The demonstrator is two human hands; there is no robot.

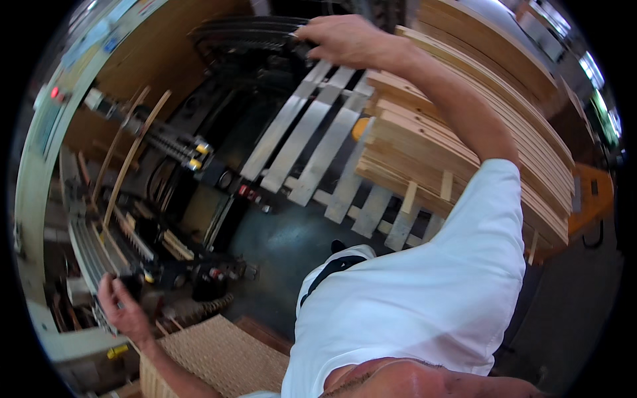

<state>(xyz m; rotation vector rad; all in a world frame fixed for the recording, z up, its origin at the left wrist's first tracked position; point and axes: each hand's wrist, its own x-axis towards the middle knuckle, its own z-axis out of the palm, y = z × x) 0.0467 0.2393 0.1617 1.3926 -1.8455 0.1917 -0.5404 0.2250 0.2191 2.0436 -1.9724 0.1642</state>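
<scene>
My left hand (124,313) is at the near end of the pale metal rails (89,242) on the machine at left. Its fingers are apart, with nothing visible between them. My right arm stretches forward, and my right hand (345,41) is at the end of a set of dark curved rails (249,28). Its fingers bend down over that end; whatever they grip is hidden. Two thin curved wooden strips (136,149) slant upward over the machine (192,149), between my hands.
A slatted metal rack (315,142) stands ahead, with a large stack of wooden boards (424,142) at its right. Near my left forearm is a woven-textured tan surface (219,355). An orange metal part (592,199) is at far right. A pale machine frame (36,199) borders the left side.
</scene>
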